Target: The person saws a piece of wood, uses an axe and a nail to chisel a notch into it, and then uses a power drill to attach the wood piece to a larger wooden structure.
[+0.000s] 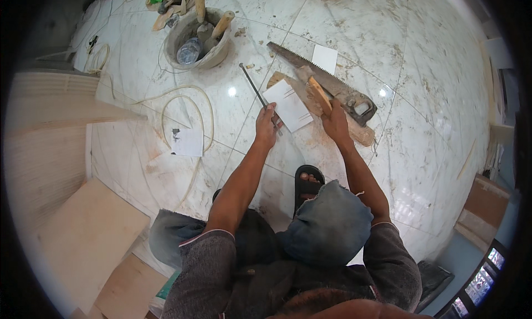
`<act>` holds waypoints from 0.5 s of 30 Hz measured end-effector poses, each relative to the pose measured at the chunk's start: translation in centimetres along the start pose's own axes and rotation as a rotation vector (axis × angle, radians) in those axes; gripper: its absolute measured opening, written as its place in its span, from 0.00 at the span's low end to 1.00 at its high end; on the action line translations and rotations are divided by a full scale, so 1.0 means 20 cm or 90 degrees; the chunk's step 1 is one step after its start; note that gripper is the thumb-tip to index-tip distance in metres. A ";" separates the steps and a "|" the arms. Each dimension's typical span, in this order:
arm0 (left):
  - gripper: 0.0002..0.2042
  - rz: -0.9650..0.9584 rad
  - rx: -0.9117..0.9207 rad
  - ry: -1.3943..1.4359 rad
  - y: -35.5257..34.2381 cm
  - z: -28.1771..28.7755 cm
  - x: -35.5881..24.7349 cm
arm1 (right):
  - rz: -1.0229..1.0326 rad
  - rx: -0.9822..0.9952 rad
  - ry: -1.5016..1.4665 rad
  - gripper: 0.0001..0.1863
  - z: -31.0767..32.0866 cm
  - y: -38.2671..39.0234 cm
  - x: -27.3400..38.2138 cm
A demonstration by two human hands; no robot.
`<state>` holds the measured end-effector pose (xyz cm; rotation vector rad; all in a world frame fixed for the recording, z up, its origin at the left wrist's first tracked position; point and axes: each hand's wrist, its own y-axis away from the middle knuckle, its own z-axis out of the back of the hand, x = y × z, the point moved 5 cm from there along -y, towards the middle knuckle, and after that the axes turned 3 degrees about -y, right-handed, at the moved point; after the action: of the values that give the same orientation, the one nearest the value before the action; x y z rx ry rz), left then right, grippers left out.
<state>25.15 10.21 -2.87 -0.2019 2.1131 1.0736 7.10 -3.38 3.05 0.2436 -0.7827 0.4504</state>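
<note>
My left hand (267,126) is closed around a thin dark metal rod (253,85), which slants up and away to the left. Its fingers are beside the lower left edge of a white flat piece (288,105) with brown marks; whether they touch it I cannot tell. My right hand (336,123) grips a wooden-handled tool (319,93), its blunt end pointing away; it looks like a hammer, but its head is unclear. Under and beside these lies a worn wooden board (361,134). A handsaw (327,75) rests just beyond, teeth facing away.
A grey bucket (220,56) holding wooden-handled tools and a plastic bottle stands at the far left. White pieces lie beyond the saw (325,59) and at left (187,143), near a looped pale hose (163,119). Plywood sheets (91,236) lean at lower left. Cardboard boxes (481,205) stand at right.
</note>
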 end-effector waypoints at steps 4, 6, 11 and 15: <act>0.19 -0.028 -0.024 -0.010 0.00 0.01 -0.05 | -0.118 0.075 -0.079 0.18 -0.04 0.06 0.01; 0.19 -0.042 -0.028 -0.008 0.00 -0.01 -0.08 | -0.133 0.090 -0.175 0.19 -0.10 0.10 0.03; 0.20 -0.074 0.002 -0.032 -0.07 -0.10 -0.15 | -0.089 0.042 -0.276 0.19 -0.19 0.09 0.08; 0.21 -0.070 0.034 -0.042 -0.14 -0.06 -0.07 | -0.169 0.087 -0.310 0.19 -0.11 0.07 0.14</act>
<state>26.76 7.18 -3.27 -0.2505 2.0454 0.9456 9.44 -0.47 3.66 0.5913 -1.1786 0.1910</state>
